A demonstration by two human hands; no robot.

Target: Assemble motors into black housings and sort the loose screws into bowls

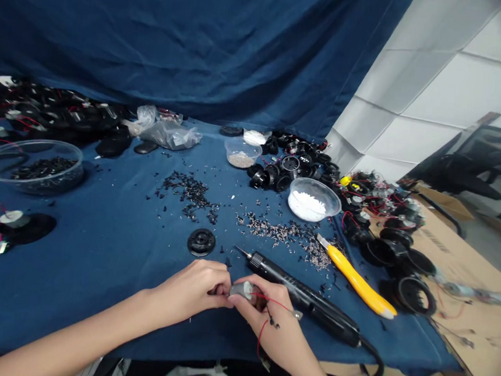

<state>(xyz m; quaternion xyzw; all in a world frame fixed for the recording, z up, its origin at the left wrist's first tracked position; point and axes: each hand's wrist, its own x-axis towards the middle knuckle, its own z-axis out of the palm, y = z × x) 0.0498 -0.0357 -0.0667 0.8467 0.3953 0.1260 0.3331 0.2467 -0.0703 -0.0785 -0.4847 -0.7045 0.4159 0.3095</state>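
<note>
My right hand [272, 316] is closed around a small grey motor [241, 290] with red and black wires trailing over the palm. Against the motor's left end, my left hand [200, 289] is closed in a pinch; whatever its fingers hold is hidden. Just beyond the hands, a round black plastic disc [201, 242] lies flat on the blue cloth. A black electric screwdriver [306, 298] rests right of my right hand, its bit pointing up and left. Farther right lies a yellow utility knife [359, 279].
Loose black screws [188, 193] and silver screws [273, 231] are scattered ahead. A tub of white pieces [313, 200], a tub of screws [33, 166] and piles of black housings [289, 168] surround them. At left, a motor sits on a black base [32, 228].
</note>
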